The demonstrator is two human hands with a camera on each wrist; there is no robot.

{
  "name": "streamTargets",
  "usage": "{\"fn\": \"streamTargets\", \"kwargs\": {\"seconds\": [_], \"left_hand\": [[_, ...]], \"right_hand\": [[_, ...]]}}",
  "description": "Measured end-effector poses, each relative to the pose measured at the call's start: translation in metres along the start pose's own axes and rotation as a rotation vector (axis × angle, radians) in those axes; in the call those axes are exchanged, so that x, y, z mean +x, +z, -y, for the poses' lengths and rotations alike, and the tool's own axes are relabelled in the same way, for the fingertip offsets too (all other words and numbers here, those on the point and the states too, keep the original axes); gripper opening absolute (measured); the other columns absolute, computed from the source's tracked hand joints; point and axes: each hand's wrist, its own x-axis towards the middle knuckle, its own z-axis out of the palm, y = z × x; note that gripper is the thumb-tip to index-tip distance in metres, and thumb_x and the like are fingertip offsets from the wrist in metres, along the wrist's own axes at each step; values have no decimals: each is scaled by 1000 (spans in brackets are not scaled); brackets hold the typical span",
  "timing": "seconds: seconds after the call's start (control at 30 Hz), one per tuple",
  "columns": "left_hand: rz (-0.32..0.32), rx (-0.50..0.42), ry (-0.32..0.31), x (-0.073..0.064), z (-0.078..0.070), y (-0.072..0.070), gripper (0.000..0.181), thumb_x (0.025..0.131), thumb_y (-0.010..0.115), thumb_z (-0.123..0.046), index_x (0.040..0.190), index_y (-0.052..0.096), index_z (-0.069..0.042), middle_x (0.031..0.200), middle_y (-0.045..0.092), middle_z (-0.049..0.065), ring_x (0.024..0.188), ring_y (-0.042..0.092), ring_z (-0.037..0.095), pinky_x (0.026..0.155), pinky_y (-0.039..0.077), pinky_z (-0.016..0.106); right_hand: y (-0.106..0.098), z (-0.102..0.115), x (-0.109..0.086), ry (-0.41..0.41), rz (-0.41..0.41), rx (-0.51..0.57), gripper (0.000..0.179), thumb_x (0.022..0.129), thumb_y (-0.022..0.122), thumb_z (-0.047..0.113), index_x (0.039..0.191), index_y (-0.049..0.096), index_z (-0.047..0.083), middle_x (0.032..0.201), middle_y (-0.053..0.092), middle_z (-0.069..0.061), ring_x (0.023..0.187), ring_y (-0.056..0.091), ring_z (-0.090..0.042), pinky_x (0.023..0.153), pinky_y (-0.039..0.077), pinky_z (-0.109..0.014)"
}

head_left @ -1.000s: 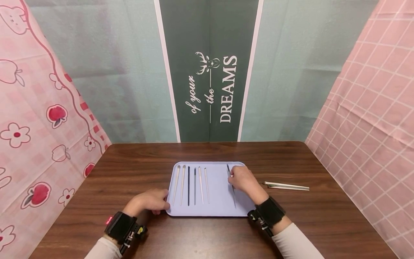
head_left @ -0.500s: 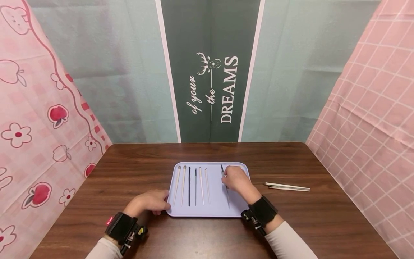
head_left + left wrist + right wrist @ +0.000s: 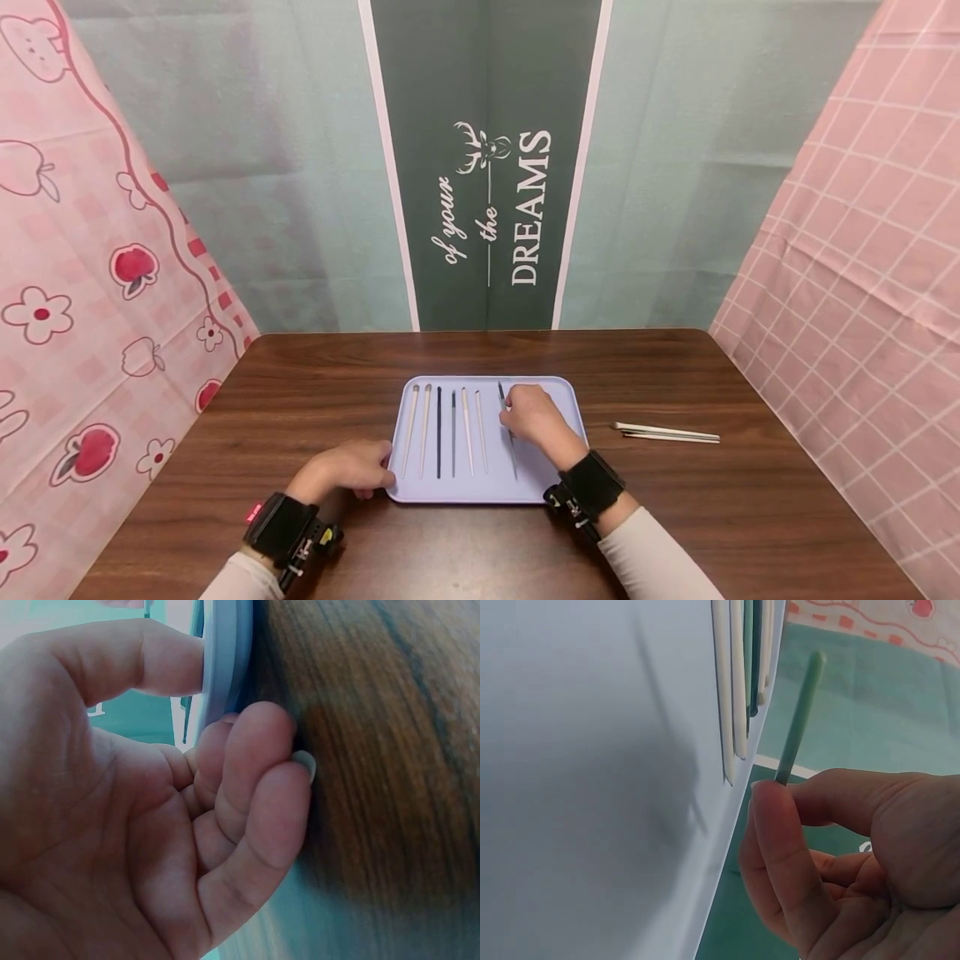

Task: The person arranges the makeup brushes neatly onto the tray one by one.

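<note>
My right hand (image 3: 534, 417) pinches a slim makeup brush (image 3: 802, 712) between thumb and fingers. Its handle is grey-green and its tip dark. The brush slants over the lavender tray (image 3: 561, 396), right of a row of several brushes with pale, black and grey handles, such as the black brush (image 3: 438, 433). In the right wrist view, a shadow of hand and brush falls on the tray floor. My left hand (image 3: 348, 467) holds the tray's left edge near its front corner. In the left wrist view, its thumb presses the rim (image 3: 227, 660) and the other fingers curl beside the edge.
A few more brushes (image 3: 667, 434) with pale handles lie bunched on the brown wooden table (image 3: 420, 554), right of the tray. Printed curtains hang behind the table and along both sides.
My right hand has moved left across the tray with the brush, bringing it closer to the row. The left hand has stayed at the tray's edge.
</note>
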Motion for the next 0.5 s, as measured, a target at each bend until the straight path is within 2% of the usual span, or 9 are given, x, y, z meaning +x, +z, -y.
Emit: {"fn": "streamTargets", "kwargs": {"seconds": [0.5], "left_hand": [[-5, 12, 11, 0, 0, 0, 17, 82, 70, -15, 82, 54, -10, 65, 59, 4, 53, 59, 16, 50, 49, 29]], "right_hand": [[5, 7, 1, 9, 32, 11, 42, 85, 62, 4, 52, 38, 16, 45, 43, 4, 42, 39, -11, 44, 28, -23]]}}
